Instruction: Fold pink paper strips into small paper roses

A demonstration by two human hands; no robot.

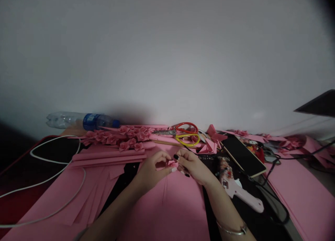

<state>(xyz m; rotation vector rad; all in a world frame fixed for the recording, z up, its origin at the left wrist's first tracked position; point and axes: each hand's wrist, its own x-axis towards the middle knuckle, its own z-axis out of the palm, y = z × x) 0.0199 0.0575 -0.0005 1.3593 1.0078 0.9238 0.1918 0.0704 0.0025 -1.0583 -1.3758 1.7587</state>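
A small folded piece of pink paper (pixel 172 163) is pinched between my two hands, above a large pink paper sheet (pixel 167 213). My left hand (pixel 154 167) grips it from the left, thumb in front and fingers curled behind. From the right, my right hand (pixel 192 164) closes on it with dark-nailed fingertips. Part of the piece is hidden by the fingers. Thin dark lines show on the sheet just below. Behind my hands lie scissors (pixel 187 134) with one red and one yellow handle, beside a cluster of pink paper roses (pixel 131 134).
A plastic bottle (pixel 81 121) lies on its side against the wall. Rolled pink paper (pixel 107 159) and flat sheets (pixel 70 192) are at left, with a white cable (pixel 47 178). At right are a glue gun (pixel 242 194), a phone (pixel 243 155) and black cables (pixel 281 199).
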